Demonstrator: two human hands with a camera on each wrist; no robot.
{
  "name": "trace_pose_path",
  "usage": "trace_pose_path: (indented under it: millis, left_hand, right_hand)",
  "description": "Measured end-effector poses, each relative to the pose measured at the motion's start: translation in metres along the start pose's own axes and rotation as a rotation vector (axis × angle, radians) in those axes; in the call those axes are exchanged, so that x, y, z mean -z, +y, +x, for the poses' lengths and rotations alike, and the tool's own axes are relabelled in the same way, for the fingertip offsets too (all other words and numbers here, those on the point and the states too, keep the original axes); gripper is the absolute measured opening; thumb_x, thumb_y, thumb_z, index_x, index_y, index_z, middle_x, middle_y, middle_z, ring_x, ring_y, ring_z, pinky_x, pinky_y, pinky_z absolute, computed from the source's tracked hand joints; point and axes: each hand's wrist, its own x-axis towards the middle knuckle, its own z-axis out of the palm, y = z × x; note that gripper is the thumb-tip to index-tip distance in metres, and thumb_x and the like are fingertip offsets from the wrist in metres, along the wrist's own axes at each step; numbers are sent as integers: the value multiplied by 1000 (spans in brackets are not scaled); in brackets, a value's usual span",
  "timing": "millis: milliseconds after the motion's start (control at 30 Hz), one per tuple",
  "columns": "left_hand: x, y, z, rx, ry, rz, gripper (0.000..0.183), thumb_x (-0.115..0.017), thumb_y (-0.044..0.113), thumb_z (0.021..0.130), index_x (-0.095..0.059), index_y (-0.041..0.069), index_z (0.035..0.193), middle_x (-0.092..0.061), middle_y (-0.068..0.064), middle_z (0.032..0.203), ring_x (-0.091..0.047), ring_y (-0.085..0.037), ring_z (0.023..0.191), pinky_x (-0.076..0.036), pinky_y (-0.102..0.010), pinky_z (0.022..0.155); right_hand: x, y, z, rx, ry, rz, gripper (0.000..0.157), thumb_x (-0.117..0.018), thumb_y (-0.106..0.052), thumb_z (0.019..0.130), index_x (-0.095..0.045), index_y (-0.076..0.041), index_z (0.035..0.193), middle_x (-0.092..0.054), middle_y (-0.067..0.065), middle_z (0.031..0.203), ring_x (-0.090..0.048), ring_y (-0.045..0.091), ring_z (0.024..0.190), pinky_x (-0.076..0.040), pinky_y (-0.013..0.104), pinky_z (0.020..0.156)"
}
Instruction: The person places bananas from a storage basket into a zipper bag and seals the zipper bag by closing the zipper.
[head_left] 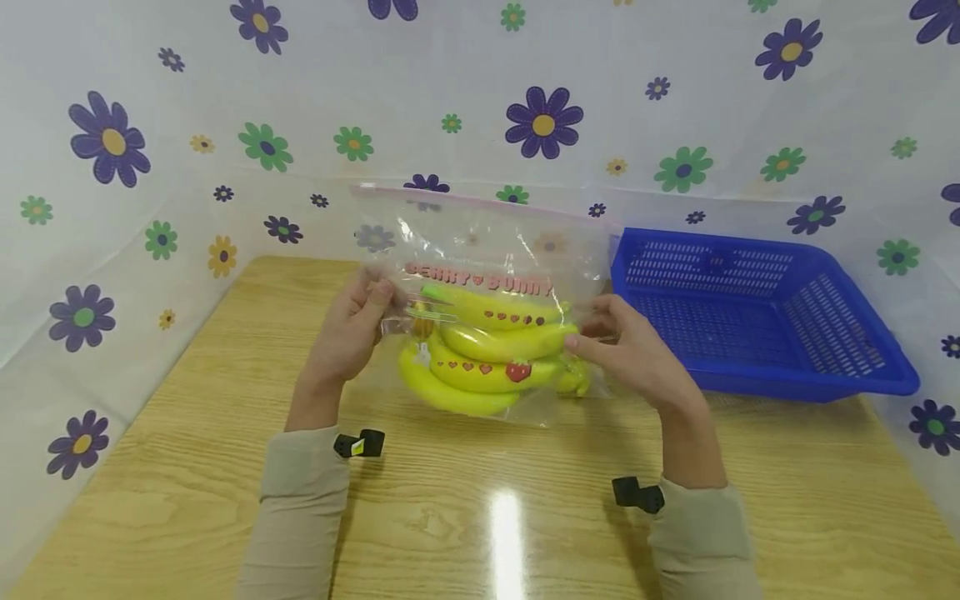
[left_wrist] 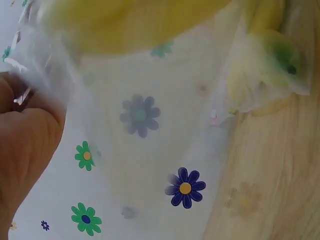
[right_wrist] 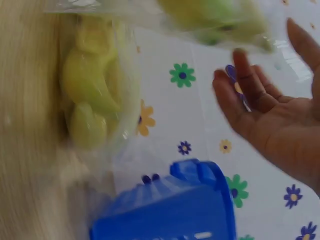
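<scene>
A clear zip bag (head_left: 480, 237) with a pink top edge and pink lettering is held up over the table, several yellow bananas (head_left: 487, 342) inside it. My left hand (head_left: 341, 329) pinches its left side, thumb in front. At the right side is my right hand (head_left: 637, 354), its thumb tip by the front of the bag. In the right wrist view the right hand (right_wrist: 280, 112) has loosely bent, spread fingers beside the bag's corner, with a gap between thumb and fingers. Behind, a second clear bag (right_wrist: 97, 85) of yellow fruit lies on the table, mostly hidden in the head view.
A blue plastic basket (head_left: 757, 379) with perforated walls stands at the right rear of the wooden table (head_left: 420, 517). A white flower-patterned sheet (head_left: 450, 83) hangs behind the table and at its sides.
</scene>
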Motion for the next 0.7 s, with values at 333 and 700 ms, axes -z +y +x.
trace_pose_path:
  millis: [333, 700]
  left_hand:
    - [-16, 26, 1, -70, 288, -251, 17, -45, 28, 105, -51, 13, 102, -54, 1, 85, -51, -6, 66, -47, -14, 57]
    - [10, 36, -20, 0, -201, 107, 91, -73, 50, 86, -21, 16, 153, -42, -10, 150, -47, -25, 132, -46, -28, 102]
  right_hand:
    - [-35, -9, 14, 279, -170, 297, 75, -70, -21, 94, -25, -27, 153, -56, 11, 135, -62, 29, 113, -54, 40, 92]
    - [-57, -18, 17, 275, 90, 448, 70, -65, -9, 95, -30, -23, 154, -54, 16, 138, -66, 26, 110, -59, 47, 77]
